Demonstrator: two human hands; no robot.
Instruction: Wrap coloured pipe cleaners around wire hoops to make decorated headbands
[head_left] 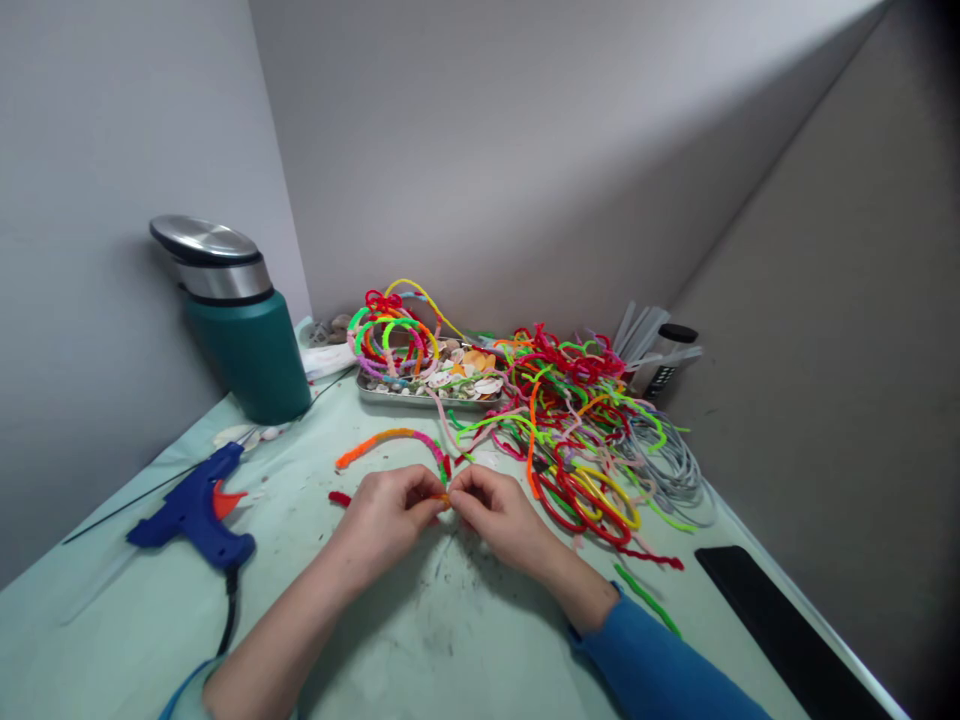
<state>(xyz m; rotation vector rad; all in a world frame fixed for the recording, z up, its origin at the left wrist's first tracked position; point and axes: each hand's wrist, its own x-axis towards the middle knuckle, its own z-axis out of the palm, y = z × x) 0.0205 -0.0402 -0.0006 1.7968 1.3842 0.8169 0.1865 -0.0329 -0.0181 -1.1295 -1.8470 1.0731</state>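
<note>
Blue sleeve [660, 660], hands [386, 515] [501, 518] pinching orange fuzzy stem [443, 499], jar [672, 348] markings [661, 380] illegibly small

I see grey walls [480, 150] boxing in a pale-green table [465, 650], and light [675, 60] slanting across the frame's upper right.

Left hand [386, 515] and right hand [501, 518] sit close together, fingers [474, 480] pinched, both forearms [300, 622] slanting inward.
</note>
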